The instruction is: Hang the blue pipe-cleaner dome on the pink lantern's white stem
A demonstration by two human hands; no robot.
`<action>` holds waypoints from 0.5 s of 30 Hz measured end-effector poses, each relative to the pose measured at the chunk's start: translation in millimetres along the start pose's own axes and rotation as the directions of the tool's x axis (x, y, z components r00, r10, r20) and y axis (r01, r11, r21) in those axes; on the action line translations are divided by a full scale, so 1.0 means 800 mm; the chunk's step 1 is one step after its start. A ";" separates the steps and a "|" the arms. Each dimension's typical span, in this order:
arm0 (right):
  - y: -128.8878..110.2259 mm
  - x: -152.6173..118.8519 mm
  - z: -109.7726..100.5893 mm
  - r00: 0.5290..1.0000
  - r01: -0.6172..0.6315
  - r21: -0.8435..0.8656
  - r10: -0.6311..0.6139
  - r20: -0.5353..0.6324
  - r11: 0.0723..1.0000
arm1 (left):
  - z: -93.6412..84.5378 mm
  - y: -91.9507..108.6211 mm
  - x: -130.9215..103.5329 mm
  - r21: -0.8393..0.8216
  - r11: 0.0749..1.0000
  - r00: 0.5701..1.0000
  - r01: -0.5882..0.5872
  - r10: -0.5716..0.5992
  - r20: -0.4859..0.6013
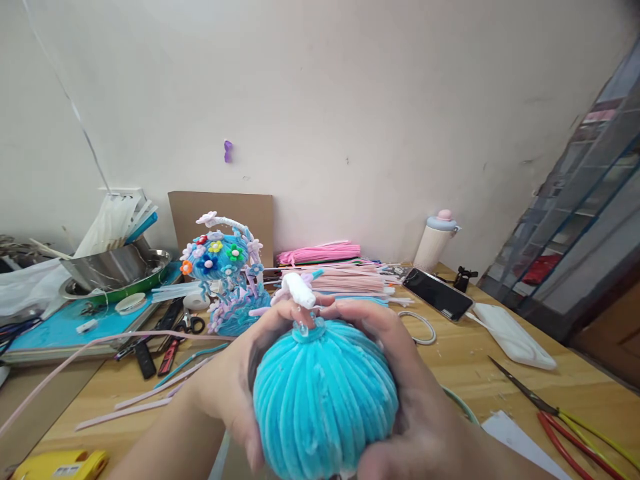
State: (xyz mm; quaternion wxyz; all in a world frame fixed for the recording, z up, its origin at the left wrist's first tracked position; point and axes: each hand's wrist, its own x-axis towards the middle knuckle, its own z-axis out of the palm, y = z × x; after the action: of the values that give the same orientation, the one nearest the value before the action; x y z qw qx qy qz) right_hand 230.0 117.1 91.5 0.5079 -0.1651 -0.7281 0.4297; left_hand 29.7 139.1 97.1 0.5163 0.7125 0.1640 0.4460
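A round turquoise ball (pixel 325 400) of fuzzy ribbed stems fills the lower middle of the view, close to the camera. My left hand (pixel 240 380) wraps its left side, and my right hand (pixel 410 393) wraps its right side, with the thumb low on the ball. Fingers of both hands meet near its top, beside a small gathered neck with clear, glossy bits. Just above this neck is a curled white fuzzy piece (pixel 299 291). Behind my left hand stands a blue decoration (pixel 215 257) with colourful flowers and a curved, wrapped stem.
Pink fuzzy stems (pixel 325 252) lie at the back; a metal bowl (pixel 113 270) stands left. Black scissors (pixel 187 325) and a yellow tool (pixel 65 465) are left. On the right are a phone (pixel 437 293), power bank (pixel 514 335), bottle (pixel 434 243) and red-yellow scissors (pixel 555 413).
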 end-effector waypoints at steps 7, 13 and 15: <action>0.001 0.000 0.008 0.996 0.039 0.002 -0.039 -0.074 0.999 | 0.002 0.002 -0.001 0.014 0.999 0.999 0.035 -0.035 0.001; 0.003 0.000 0.008 0.995 0.072 -0.028 -0.074 -0.072 0.997 | 0.000 0.009 0.002 0.036 0.999 1.000 -0.006 0.006 -0.009; 0.004 -0.001 0.008 0.994 0.081 -0.021 -0.082 -0.071 0.997 | 0.000 0.011 0.003 0.042 0.999 1.000 -0.012 0.012 0.002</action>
State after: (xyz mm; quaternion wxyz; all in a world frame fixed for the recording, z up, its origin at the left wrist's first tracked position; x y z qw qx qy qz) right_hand 223.6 115.8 87.7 0.5494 -0.1554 -0.7194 0.3957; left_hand 28.7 137.3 105.7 0.4986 0.7245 0.1687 0.4450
